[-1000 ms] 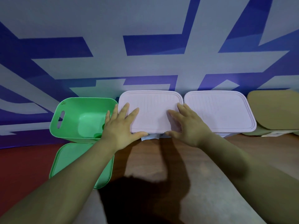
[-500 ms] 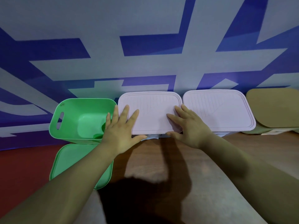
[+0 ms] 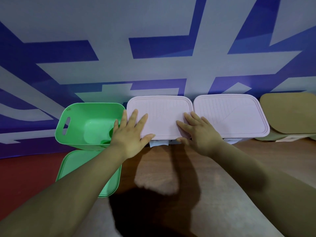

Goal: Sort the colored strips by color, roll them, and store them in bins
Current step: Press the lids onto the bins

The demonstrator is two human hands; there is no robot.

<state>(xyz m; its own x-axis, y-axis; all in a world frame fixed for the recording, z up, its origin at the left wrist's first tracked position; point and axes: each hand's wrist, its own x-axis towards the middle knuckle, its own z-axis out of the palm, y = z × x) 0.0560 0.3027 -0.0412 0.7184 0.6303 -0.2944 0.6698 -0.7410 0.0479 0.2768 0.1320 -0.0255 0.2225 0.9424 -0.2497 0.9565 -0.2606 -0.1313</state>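
Both palms have barely shifted: left hand [image 3: 130,134] and right hand [image 3: 200,134] stay with fingers spread flat, grasping nothing, pressing the middle pink lid [image 3: 162,112] closed. A rolled green strip [image 3: 112,133] sits in the open green bin [image 3: 89,117] at left, probably lidded next

Four bins stand in a row at the far edge of the table [image 3: 273,151], backed by the wall [image 3: 153,23]. Open bin [image 3: 89,124] at 11 o'clock, a roll [image 3: 111,134] inside by its right wall; its loose lid [image 3: 77,165] lies flat directly before it. Middle bin [image 3: 160,110] at 12, lid on, touching the lidded third bin [image 3: 229,115] at 1. Fourth bin [image 3: 289,113] at 2. My left hand [image 3: 130,135] lies flat on the middle bin's near left corner, my right hand [image 3: 200,132] on its near right corner.
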